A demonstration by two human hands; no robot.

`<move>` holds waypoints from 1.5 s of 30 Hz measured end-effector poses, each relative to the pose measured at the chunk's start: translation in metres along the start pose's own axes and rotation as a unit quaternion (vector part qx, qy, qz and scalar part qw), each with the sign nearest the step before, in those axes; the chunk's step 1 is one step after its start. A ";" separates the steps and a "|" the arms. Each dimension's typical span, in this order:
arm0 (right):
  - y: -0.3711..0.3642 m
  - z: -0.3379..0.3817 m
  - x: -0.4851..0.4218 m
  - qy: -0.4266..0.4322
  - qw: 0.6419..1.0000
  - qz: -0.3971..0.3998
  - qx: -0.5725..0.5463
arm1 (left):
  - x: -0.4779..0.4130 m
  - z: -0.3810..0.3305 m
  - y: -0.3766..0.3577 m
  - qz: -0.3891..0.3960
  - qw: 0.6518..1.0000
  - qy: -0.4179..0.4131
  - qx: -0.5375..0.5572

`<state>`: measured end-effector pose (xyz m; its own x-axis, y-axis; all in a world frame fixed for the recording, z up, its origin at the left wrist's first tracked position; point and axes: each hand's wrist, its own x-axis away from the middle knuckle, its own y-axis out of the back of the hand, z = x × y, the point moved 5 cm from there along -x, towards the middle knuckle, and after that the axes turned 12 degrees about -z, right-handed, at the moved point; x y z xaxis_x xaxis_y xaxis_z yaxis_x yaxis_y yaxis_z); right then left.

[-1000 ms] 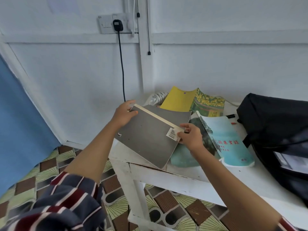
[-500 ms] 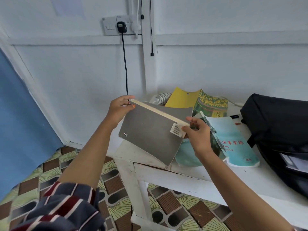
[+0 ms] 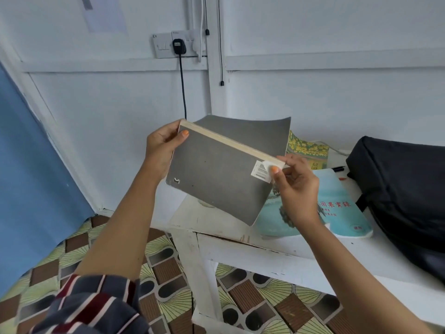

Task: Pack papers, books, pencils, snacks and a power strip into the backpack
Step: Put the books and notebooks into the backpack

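Grey book held tilted above table edge, well left of backpack. Left hand grips its upper-left corner, right hand fingers pinch the barcode corner. Two-handed probably to steady the floppy covers before packing.

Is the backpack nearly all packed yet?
Not nearly. Nothing shows inside the black fabric backpack from here. Both the left hand and right hand grip a grey softcover book above the white wooden table. The teal paperback book, the green-and-yellow book and a black pen lie on the table, waiting.
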<state>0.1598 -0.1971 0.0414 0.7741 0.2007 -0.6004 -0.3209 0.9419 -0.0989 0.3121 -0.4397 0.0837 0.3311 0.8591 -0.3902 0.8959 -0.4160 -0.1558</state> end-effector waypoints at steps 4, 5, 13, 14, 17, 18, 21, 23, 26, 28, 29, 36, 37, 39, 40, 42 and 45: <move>0.019 0.015 -0.018 0.073 0.995 -0.053 0.032 | -0.003 -0.019 -0.014 0.002 0.999 -0.040 0.015; 0.024 0.017 -0.023 0.088 0.994 -0.058 0.039 | -0.002 -0.022 -0.021 0.011 0.999 -0.043 0.011; 0.087 0.035 -0.046 0.066 0.996 -0.053 -0.033 | 0.030 -0.022 -0.104 0.115 0.992 -0.031 0.042; 0.098 0.035 -0.046 0.062 0.995 -0.065 -0.038 | 0.035 -0.021 -0.116 0.129 0.990 -0.027 0.046; 0.136 0.034 -0.047 0.056 0.990 -0.128 -0.034 | 0.058 -0.016 -0.158 0.168 0.984 -0.019 0.045; 0.150 0.033 -0.048 0.052 0.987 -0.149 -0.031 | 0.067 -0.013 -0.174 0.183 0.982 -0.009 0.051; 0.192 0.031 -0.050 0.004 0.978 -0.205 -0.035 | 0.098 -0.003 -0.220 0.261 0.964 0.026 0.035; 0.223 0.032 -0.051 -0.022 0.973 -0.226 -0.039 | 0.119 0.003 -0.247 0.324 0.945 0.044 0.012; 0.271 0.035 -0.053 -0.073 0.971 -0.221 -0.049 | 0.147 0.000 -0.283 0.349 0.934 0.073 0.035; 0.299 0.034 -0.053 -0.101 0.978 -0.169 -0.069 | 0.165 -0.007 -0.306 0.347 0.934 0.074 0.051; 0.312 0.033 -0.052 -0.109 0.983 -0.135 -0.063 | 0.174 -0.009 -0.318 0.348 0.933 0.075 0.057; 0.411 0.020 -0.037 -0.244 0.962 -0.122 -0.025 | 0.253 -0.016 -0.400 0.425 0.903 0.066 0.014; 0.425 0.019 -0.037 -0.260 0.955 -0.142 -0.027 | 0.265 -0.013 -0.411 0.434 0.899 0.062 -0.016; 0.454 0.015 -0.036 -0.285 0.941 -0.180 -0.024 | 0.284 -0.002 -0.425 0.423 0.901 0.077 -0.055; 0.468 0.012 -0.035 -0.296 0.935 -0.197 -0.020 | 0.290 0.004 -0.428 0.409 0.907 0.084 -0.060; 0.494 0.006 -0.032 -0.312 0.922 -0.228 -0.022 | 0.300 0.017 -0.428 0.410 0.905 0.076 -0.090; 0.524 -0.001 -0.024 -0.321 0.912 -0.251 -0.042 | 0.314 0.038 -0.423 0.512 0.831 -0.006 -0.219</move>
<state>-0.0277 0.2914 0.0030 0.9866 -0.1079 0.1228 0.1414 0.9402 -0.3098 0.0261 -0.0056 -0.0073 0.9851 0.1183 -0.1251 0.1703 -0.7763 0.6069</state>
